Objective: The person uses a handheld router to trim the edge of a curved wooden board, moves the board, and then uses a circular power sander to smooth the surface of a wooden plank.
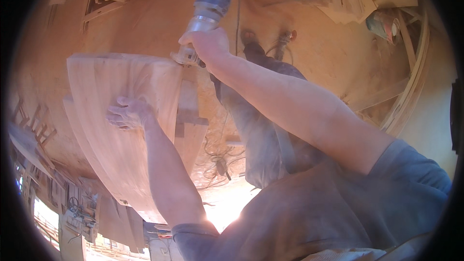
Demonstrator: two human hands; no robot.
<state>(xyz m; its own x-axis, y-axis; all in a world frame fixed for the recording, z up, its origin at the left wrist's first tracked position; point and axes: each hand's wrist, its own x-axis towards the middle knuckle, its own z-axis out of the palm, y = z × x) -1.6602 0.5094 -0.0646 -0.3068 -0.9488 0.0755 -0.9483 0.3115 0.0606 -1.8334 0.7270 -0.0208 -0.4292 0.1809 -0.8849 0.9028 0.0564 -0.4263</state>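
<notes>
The dusty floor [159, 29] spreads beneath everything. Above it lies the large wooden panel [113, 150], left of the body, with wood pieces [189, 140] showing below its right side. A trim router [205, 19], blue at its top and silver below, stands at the panel's far right corner. The right hand [210, 46] has its grip wrapped around the router; the left hand [129, 112] rests on the panel, fingers loosely bent, clasping nothing. Edge work seems under way, though the finished and remaining stretches cannot be told apart. No lettering is readable.
</notes>
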